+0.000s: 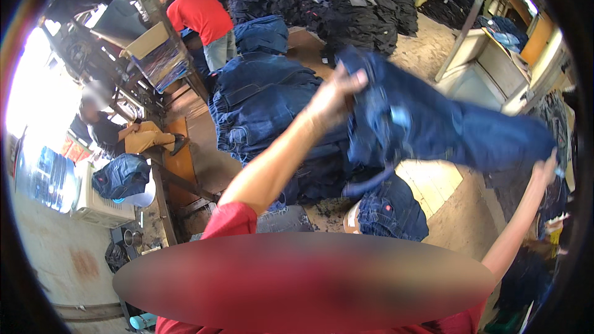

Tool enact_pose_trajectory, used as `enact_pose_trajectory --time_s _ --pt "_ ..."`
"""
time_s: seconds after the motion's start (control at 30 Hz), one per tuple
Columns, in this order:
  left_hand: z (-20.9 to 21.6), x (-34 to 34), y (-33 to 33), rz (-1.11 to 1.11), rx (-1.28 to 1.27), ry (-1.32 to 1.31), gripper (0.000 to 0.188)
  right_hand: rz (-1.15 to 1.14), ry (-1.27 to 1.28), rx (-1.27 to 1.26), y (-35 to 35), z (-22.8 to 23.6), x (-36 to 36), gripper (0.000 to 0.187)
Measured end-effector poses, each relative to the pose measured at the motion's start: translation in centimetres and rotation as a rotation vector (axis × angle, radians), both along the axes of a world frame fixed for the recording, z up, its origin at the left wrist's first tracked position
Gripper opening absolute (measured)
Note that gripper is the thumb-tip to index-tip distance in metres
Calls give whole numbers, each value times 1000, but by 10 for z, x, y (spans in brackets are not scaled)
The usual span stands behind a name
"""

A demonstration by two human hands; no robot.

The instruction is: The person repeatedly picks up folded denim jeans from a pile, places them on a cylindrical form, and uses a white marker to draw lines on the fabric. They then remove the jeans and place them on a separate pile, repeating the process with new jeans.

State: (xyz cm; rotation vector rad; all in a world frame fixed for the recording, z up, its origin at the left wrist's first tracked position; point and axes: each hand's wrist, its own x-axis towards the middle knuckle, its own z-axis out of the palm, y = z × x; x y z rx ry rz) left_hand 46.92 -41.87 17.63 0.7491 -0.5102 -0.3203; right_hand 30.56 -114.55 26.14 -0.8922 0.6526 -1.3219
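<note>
A pair of dark blue jeans [433,124] is stretched out in the air between my two hands, slightly blurred by motion. My left hand [337,96] is closed on its upper left end, with the thumb over the cloth. At the far right my right hand [546,170] grips the other end, near a hem; part of its fingers is hidden by the cloth. A pale blue patch shows on the denim. Behind and below my left hand lies a tall stack of blue jeans [266,93]. More folded denim [393,210] sits on a round container below the held pair.
A person in a red shirt [199,15] bends over at the back left; another person [114,127] sits at the left. Dark garments [346,12] are heaped at the back. A pole [467,21] and a pale cabinet [489,68] stand at right, a wooden bench [162,207] at left.
</note>
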Motion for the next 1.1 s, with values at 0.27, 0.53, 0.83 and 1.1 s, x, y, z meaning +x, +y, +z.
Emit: enact_pose_trajectory --time_s 0.27,0.53,0.83,1.1 --pt "128 54 168 593 386 50 28 1008 307 -338 144 -23 90 71" --pt "-112 22 299 1049 2075 -1132 79 1118 1328 -360 220 -343 62 50" --pt "-235 19 356 592 2258 -604 79 1048 2035 -1125 324 -551 -111 71" --pt "-160 -53 152 1045 1665 -673 43 440 1536 -738 236 -511 -56 52"
